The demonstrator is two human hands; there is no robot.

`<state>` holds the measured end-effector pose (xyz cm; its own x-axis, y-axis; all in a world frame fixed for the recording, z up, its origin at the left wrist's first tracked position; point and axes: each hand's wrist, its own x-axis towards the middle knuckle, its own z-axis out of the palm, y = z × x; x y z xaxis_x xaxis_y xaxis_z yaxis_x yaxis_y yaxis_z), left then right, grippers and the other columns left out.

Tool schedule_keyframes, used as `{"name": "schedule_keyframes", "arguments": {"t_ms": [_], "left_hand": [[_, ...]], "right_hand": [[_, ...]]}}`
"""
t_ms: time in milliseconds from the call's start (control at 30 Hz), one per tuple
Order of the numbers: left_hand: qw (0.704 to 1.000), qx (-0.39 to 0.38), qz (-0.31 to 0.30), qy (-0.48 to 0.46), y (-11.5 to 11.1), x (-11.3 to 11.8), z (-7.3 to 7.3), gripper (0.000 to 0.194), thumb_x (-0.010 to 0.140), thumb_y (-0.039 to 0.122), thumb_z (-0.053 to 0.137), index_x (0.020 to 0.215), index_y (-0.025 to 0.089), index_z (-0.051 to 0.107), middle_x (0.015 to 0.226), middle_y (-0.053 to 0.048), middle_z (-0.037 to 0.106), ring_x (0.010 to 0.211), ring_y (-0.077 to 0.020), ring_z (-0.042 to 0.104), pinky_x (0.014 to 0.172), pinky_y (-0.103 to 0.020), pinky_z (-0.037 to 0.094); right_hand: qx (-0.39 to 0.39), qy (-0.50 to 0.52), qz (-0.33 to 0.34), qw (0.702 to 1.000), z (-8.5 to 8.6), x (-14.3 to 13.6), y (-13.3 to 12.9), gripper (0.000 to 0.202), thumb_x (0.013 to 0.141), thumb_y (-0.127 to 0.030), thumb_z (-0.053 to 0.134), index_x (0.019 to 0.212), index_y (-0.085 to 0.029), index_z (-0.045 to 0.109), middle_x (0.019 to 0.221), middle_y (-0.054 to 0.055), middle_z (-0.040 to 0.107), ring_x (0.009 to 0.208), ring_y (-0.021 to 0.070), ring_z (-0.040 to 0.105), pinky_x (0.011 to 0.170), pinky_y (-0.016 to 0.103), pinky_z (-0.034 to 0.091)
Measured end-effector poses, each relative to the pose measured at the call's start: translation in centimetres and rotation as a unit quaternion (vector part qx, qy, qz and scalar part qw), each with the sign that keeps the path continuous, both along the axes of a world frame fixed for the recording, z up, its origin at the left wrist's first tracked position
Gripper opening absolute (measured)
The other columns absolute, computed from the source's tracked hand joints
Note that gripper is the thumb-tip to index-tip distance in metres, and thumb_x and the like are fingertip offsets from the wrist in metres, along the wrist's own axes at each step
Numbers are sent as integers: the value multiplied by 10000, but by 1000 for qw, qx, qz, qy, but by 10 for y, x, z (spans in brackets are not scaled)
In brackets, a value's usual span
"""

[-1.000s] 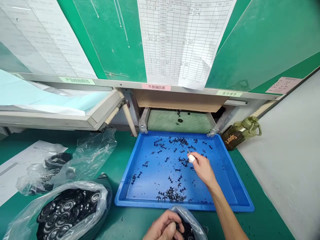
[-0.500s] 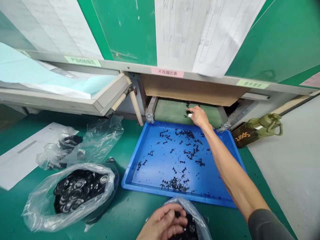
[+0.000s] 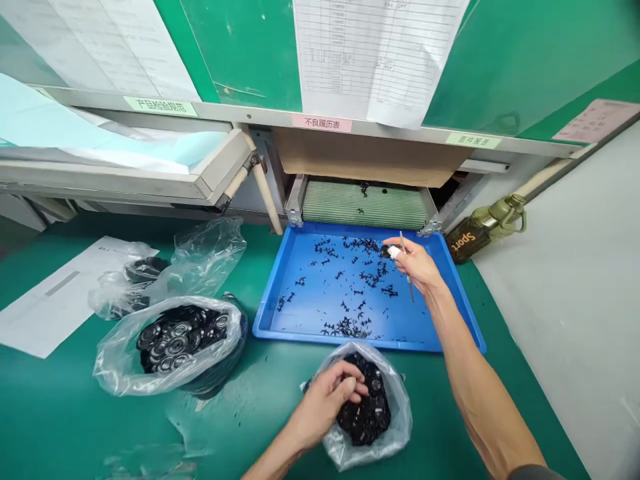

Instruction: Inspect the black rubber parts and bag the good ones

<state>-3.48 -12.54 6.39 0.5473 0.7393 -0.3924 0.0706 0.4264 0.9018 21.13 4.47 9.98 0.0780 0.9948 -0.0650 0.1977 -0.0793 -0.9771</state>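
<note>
My right hand (image 3: 417, 263) is over the far right of the blue tray (image 3: 273, 287). Its thumb, with a white cover on the tip, and its fingers pinch a small round black part (image 3: 385, 251). A thin metal rod (image 3: 411, 290) also sits in this hand, passing between the fingers. My left hand (image 3: 333, 397) hovers at the mouth of a clear plastic bag (image 3: 397, 427), fingers loosely curled and apart, with nothing visible in them. Round black parts (image 3: 373, 413) fill that bag. Small black scraps (image 3: 350, 327) are strewn over the tray.
Behind the tray is a green ribbed belt (image 3: 330, 203) carrying a few black pieces. A second open bag (image 3: 117, 373) of black rings stands left, near crumpled plastic (image 3: 210, 260) and a white sheet (image 3: 45, 307). A bottle (image 3: 480, 230) leans at the right, beside the wall.
My right hand has drawn back from the belt to above the tray, bringing the small black part. My left hand remains at the bag. The view has shifted, showing more of the near bag.
</note>
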Motion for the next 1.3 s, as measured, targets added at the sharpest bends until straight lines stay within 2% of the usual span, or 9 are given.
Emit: {"name": "schedule_keyframes", "arguments": {"t_ms": [233,367,433,500,600,733,800,967,1300], "left_hand": [[966,239,-63,79,-17,2,15,262,869,235,415,938,246,668,1212,-46,599,1211,-215,454,1051,-357,295],[978,193,59,48,-8,5,17,299,896,393,399,1059,209,569,931,-60,652,769,-160,594,691,-272,457],[980,136,142,37,2,9,14,397,879,503,382,1096,188,489,722,-6,605,508,-111,473,477,-226,351],[979,107,173,29,12,12,12,448,867,567,346,1052,180,475,572,51,511,420,-92,342,423,-212,245],[978,131,161,33,22,11,14,436,869,575,329,923,185,515,500,70,425,449,-105,328,445,-216,231],[973,178,135,52,28,7,17,406,885,537,337,801,190,533,528,56,406,513,-123,363,502,-238,280],[969,197,139,62,30,8,18,390,893,513,340,761,193,519,584,39,439,556,-131,392,540,-249,311],[954,201,210,78,27,13,21,306,909,477,313,910,210,462,713,0,565,654,-168,509,622,-269,372],[929,239,235,156,29,6,20,327,932,421,266,981,199,500,716,-5,572,634,-154,499,604,-269,348]], "right_hand": [[-69,1,23,997,-1,-25,-100,307,718,-249,526,992,-183,648,556,-59,434,447,63,279,413,187,194],[-30,-25,58,998,0,-57,-136,228,749,-255,531,923,-171,651,699,-12,576,570,95,440,513,202,319],[11,-42,85,995,2,-74,-148,151,759,-231,515,833,-167,629,723,-8,592,634,111,480,572,211,346],[35,-78,96,992,3,-87,-157,109,774,-201,478,758,-175,583,650,-31,549,603,105,454,559,209,323],[45,-142,101,984,5,-95,-162,109,791,-175,433,748,-196,531,597,-56,483,555,99,399,528,212,280],[55,-205,121,970,8,-92,-156,198,790,-170,426,940,-237,536,719,-44,546,654,125,457,626,222,336],[67,-217,132,965,10,-90,-151,166,775,-180,443,882,-232,559,757,-32,555,686,132,466,653,228,347],[69,-145,167,973,7,-93,-142,164,741,-240,472,843,-212,597,677,-23,543,566,130,431,535,223,341],[75,-183,144,970,-18,-110,-130,271,801,-369,414,862,-209,623,640,13,602,574,175,533,530,255,407]]}}
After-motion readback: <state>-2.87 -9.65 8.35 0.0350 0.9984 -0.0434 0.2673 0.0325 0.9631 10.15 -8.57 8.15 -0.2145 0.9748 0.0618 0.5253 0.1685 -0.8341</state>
